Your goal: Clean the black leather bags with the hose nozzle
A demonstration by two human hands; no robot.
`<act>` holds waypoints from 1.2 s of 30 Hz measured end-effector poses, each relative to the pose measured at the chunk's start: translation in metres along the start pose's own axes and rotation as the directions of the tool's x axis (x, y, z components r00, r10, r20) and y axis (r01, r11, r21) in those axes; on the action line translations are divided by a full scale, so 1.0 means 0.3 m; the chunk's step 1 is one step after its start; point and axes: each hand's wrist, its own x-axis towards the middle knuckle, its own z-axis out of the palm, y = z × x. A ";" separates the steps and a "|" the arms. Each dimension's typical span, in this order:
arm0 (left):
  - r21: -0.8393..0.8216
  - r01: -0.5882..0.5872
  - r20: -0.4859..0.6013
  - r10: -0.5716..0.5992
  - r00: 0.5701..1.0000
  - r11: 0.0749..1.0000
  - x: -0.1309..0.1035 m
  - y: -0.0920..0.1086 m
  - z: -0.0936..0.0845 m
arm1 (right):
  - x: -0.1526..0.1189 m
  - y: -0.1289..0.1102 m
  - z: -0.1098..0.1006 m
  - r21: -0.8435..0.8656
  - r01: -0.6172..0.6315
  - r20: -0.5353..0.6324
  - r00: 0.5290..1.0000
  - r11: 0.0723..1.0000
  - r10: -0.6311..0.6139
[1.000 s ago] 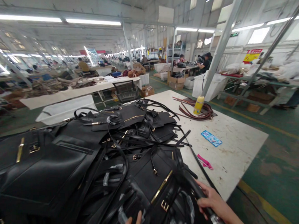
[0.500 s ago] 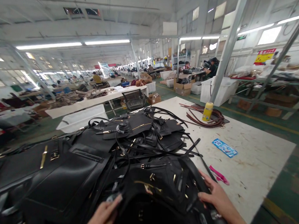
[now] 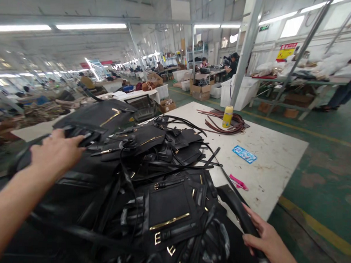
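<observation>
A heap of black leather bag parts point(image 3: 174, 210) with gold zippers, buckles and straps spreads before me. My left hand point(image 3: 58, 149) reaches over its left side, fingers closed on a black leather bag piece point(image 3: 84, 121). That piece is raised and carries a gold zipper; its lower part is hidden behind the hand. At the lower right, my right hand point(image 3: 260, 232) grips a thick black leather strap point(image 3: 236, 203), thumb on the near side. Between the hands lies a flat black pocket panel point(image 3: 171, 204) with a gold zipper and buckles.
On the white table point(image 3: 268, 160) are a yellow bottle point(image 3: 227, 117), coiled brown straps point(image 3: 211, 123), a blue packet point(image 3: 244, 154) and a pink tool point(image 3: 238, 182). Boxes, bins and other people at work stand farther back. Someone stands at the far right point(image 3: 350, 83).
My left hand has moved up and left from the near bag, and a zippered black piece now stands raised there. My right hand stays at the strap. The view has turned somewhat right and down.
</observation>
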 end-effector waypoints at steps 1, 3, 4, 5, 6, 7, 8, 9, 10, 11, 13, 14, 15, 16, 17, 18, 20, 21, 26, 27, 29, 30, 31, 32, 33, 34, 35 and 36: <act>0.029 -0.014 0.053 0.013 0.999 0.999 -0.062 0.053 0.076 | -0.019 0.000 0.005 0.002 -0.012 0.052 0.999 1.000 0.012; 0.019 -0.145 0.320 0.131 0.938 0.989 -0.256 0.206 0.228 | -0.057 -0.011 0.019 -0.001 -0.047 0.167 0.985 0.999 0.047; -0.045 -0.195 0.391 0.197 0.899 0.980 -0.379 0.296 0.299 | -0.074 -0.020 0.028 -0.006 -0.071 0.228 0.971 0.997 0.070; -0.085 -0.219 0.426 0.234 0.874 0.972 -0.512 0.385 0.365 | -0.089 -0.031 0.038 -0.012 -0.095 0.285 0.954 0.995 0.094; -0.117 -0.229 0.452 0.257 0.854 0.966 -0.646 0.466 0.422 | -0.100 -0.042 0.050 -0.018 -0.117 0.333 0.936 0.993 0.116; -0.132 -0.224 0.467 0.260 0.845 0.966 -0.775 0.535 0.472 | -0.107 -0.052 0.063 -0.028 -0.131 0.372 0.919 0.991 0.132; -0.146 -0.219 0.482 0.263 0.836 0.965 -0.892 0.588 0.512 | -0.109 -0.058 0.079 -0.042 -0.133 0.406 0.903 0.990 0.138; -0.127 -0.154 0.469 0.196 0.861 0.980 -0.992 0.625 0.544 | -0.104 -0.059 0.097 -0.060 -0.124 0.434 0.891 0.991 0.137; -0.127 -0.114 0.450 0.160 0.879 0.985 -1.072 0.647 0.568 | -0.094 -0.056 0.118 -0.083 -0.112 0.451 0.882 0.990 0.138; -0.141 -0.084 0.428 0.137 0.893 0.986 -1.132 0.656 0.585 | -0.078 -0.049 0.142 -0.113 -0.106 0.464 0.874 0.988 0.147; -0.174 -0.029 0.389 0.095 0.916 0.984 -1.198 0.649 0.602 | -0.036 -0.028 0.194 -0.176 -0.121 0.478 0.857 0.977 0.193; -0.192 -0.012 0.378 0.086 0.922 0.981 -1.211 0.641 0.604 | -0.013 -0.019 0.220 -0.193 -0.127 0.470 0.859 0.973 0.205; -0.203 0.001 0.371 0.076 0.926 0.979 -1.215 0.634 0.602 | 0.009 -0.014 0.245 -0.191 -0.114 0.447 0.874 0.975 0.189; -0.208 0.008 0.367 0.071 0.927 0.978 -1.214 0.629 0.597 | 0.028 -0.014 0.264 -0.169 -0.079 0.408 0.902 0.982 0.143; -0.210 0.006 0.365 0.072 0.928 0.978 -1.210 0.628 0.590 | 0.042 -0.019 0.278 -0.131 -0.026 0.352 0.933 0.991 0.071; -0.205 0.001 0.361 0.074 0.930 0.979 -1.205 0.631 0.582 | 0.052 -0.029 0.283 -0.087 0.032 0.289 0.957 0.996 -0.006; -0.181 -0.008 0.360 0.074 0.930 0.983 -1.195 0.646 0.566 | 0.059 -0.056 0.270 -0.029 0.108 0.192 0.976 0.994 -0.100; -0.169 -0.010 0.369 0.072 0.927 0.985 -1.187 0.655 0.560 | 0.056 -0.068 0.254 -0.026 0.105 0.178 0.979 0.994 -0.099; -0.165 -0.020 0.460 0.095 0.883 0.986 -1.100 0.678 0.561 | 0.011 -0.072 0.177 -0.054 -0.001 0.223 0.975 0.999 0.013; -0.162 -0.036 0.478 0.110 0.871 0.986 -1.072 0.677 0.564 | 0.001 -0.065 0.171 -0.050 -0.014 0.222 0.975 0.999 0.025; -0.154 -0.070 0.530 0.142 0.836 0.986 -1.016 0.673 0.557 | -0.015 -0.053 0.163 -0.051 -0.021 0.211 0.977 0.998 0.031; -0.162 -0.084 0.560 0.161 0.813 0.983 -0.994 0.671 0.546 | -0.021 -0.051 0.159 -0.050 -0.016 0.202 0.979 0.999 0.026; -0.185 -0.097 0.594 0.190 0.782 0.978 -0.979 0.670 0.531 | -0.024 -0.051 0.151 -0.047 -0.007 0.194 0.981 0.999 0.016; -0.220 -0.110 0.632 0.227 0.741 0.969 -0.975 0.671 0.512 | -0.026 -0.053 0.141 -0.040 0.006 0.186 0.983 0.999 0.002; -0.268 -0.125 0.675 0.279 0.683 0.955 -0.981 0.675 0.493 | -0.027 -0.055 0.129 -0.031 0.019 0.177 0.984 0.999 -0.014; -0.316 -0.139 0.720 0.333 0.609 0.938 -0.997 0.681 0.476 | -0.026 -0.058 0.115 -0.023 0.031 0.170 0.985 0.999 -0.027; -0.351 -0.145 0.763 0.373 0.528 0.925 -1.021 0.690 0.463 | -0.025 -0.061 0.101 -0.018 0.038 0.168 0.985 0.999 -0.034; -0.370 -0.142 0.798 0.393 0.458 0.918 -1.050 0.700 0.456 | -0.023 -0.061 0.088 -0.015 0.038 0.172 0.985 0.999 -0.035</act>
